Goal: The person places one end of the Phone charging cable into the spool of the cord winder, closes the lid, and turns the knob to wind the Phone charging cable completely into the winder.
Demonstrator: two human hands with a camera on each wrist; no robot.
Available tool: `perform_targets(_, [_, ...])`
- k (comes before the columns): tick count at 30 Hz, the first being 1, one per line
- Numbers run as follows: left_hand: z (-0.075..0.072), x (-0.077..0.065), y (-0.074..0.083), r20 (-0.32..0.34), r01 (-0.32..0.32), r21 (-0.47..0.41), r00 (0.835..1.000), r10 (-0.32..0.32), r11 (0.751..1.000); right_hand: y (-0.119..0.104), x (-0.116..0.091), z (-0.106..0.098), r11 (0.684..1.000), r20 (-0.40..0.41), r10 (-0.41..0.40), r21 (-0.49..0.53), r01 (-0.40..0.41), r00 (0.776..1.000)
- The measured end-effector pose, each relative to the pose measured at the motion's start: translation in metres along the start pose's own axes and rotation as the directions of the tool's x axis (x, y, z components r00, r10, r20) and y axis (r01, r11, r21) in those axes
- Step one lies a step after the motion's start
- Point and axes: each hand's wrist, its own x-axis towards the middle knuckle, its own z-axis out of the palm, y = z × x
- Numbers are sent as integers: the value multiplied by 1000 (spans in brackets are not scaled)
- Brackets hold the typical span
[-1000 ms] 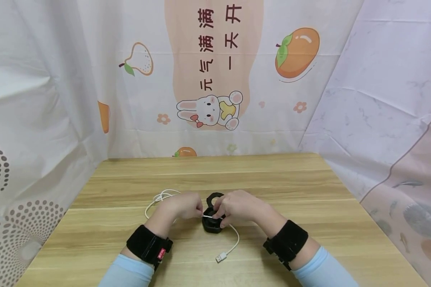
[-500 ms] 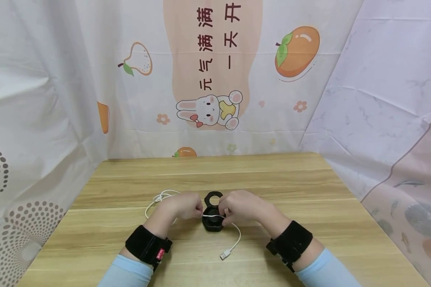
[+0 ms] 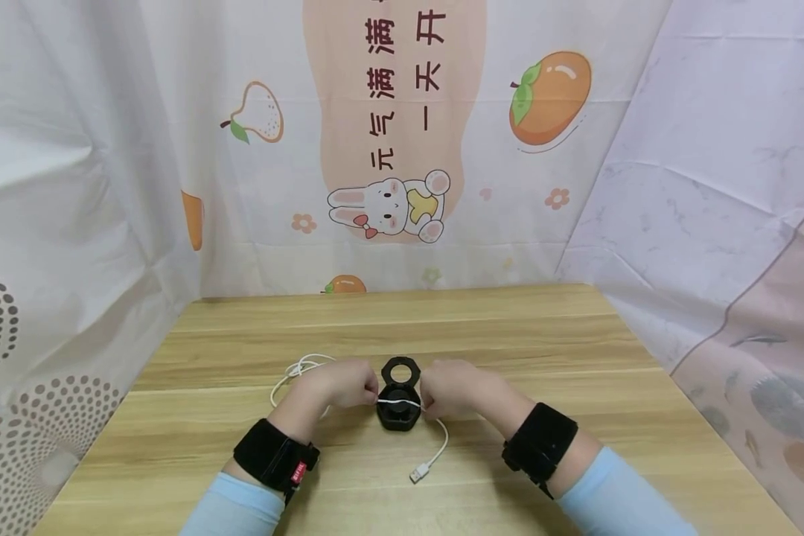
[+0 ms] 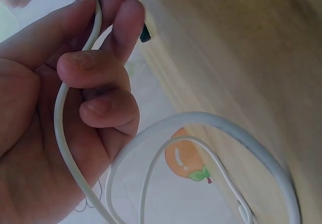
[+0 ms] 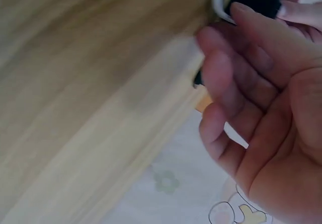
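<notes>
A black octagonal case point(image 3: 397, 423) sits on the wooden table, its hinged lid point(image 3: 386, 371) with a round window flipped back behind it. Stretched across the case's open top is a white USB cable point(image 3: 395, 402). My left hand point(image 3: 340, 383) pinches the cable at the case's left side, and in the left wrist view the cord point(image 4: 61, 128) runs down over the palm. At the right side my right hand point(image 3: 457, 387) pinches the same cable between thumb and fingertips. Its USB plug point(image 3: 418, 473) lies on the table in front, to the right of the case.
Loose loops of the cable point(image 3: 301, 366) lie on the table point(image 3: 496, 320) behind my left wrist. A printed curtain point(image 3: 469, 260) hangs along the table's back edge, and more sheets close off both sides.
My right hand has drawn back to the right from over the case, uncovering it and the lid. The USB plug end has shifted slightly right. The left hand holds its place.
</notes>
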Motion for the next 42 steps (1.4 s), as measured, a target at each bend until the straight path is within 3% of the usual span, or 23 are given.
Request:
perform_targets(12, [2, 1, -1, 7, 25, 2, 1000, -25, 1000, 3, 6, 4, 997, 19, -14, -76, 16, 1000])
perform_targets(26, [6, 1, -3, 17, -4, -22, 1000, 4, 1000, 5, 5, 4, 999, 32, 17, -41, -16, 999])
perform_targets(34, [8, 1, -3, -3, 61, -32, 998, -61, 998, 10, 6, 5, 1000, 9, -3, 11, 3, 1000])
perform_targets(42, [8, 2, -1, -14, 80, -27, 997, -81, 996, 11, 5, 7, 999, -6, 14, 49, -14, 1000])
